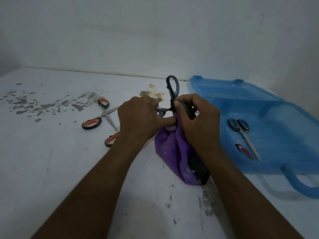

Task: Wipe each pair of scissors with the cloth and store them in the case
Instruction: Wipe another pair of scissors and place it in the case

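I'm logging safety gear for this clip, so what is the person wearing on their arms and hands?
Nothing: the left hand and right hand are bare, without gloves. No sleeve, watch or bracelet shows anywhere down to the frame's bottom edge.

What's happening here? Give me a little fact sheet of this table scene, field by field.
Left hand: grips one handle loop of the black-handled scissors
Right hand: holds the purple cloth bunched round their hidden blades
Case: open blue translucent plastic case, on the right, small dark-handled scissors inside
Waiting: orange-and-black-handled scissors lying open on the stained white table, left; another orange handle beside the left forearm
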